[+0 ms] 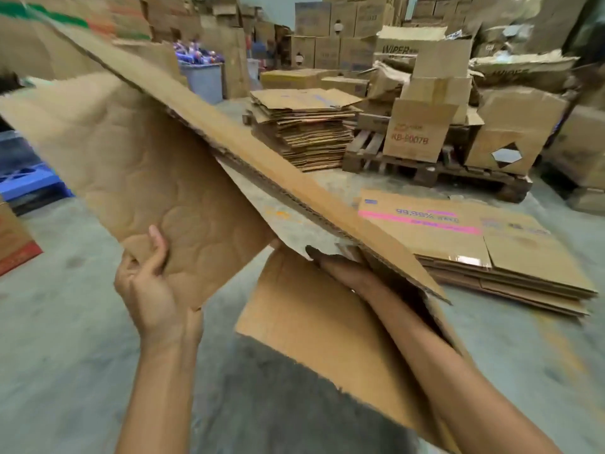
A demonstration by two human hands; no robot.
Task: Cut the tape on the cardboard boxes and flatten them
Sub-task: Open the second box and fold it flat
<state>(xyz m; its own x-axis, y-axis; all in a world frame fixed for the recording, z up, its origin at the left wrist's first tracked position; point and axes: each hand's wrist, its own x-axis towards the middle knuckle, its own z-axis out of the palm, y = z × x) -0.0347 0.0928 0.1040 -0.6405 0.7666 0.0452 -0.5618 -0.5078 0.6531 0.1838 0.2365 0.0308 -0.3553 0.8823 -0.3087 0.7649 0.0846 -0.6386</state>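
Note:
I hold a large opened cardboard box (pixel 137 152) in the air in front of me, its panels spread and tilted. My left hand (pixel 147 283) grips the lower corner of the left flap, thumb on top. My right hand (pixel 330 260) reaches inside the box under the long upper panel (pixel 262 152), fingers against the inner fold; most of the hand is hidden by cardboard. Another flap (pixel 320 326) hangs below my right forearm. No knife or tape is visible.
A low pile of flattened boxes (pixel 474 244) lies on the concrete floor at right. A taller stack of flat cardboard (pixel 304 129) stands behind it, beside a wooden pallet (pixel 425 168) bearing open boxes. A blue pallet (pixel 29 181) is at left. Stacked cartons fill the back.

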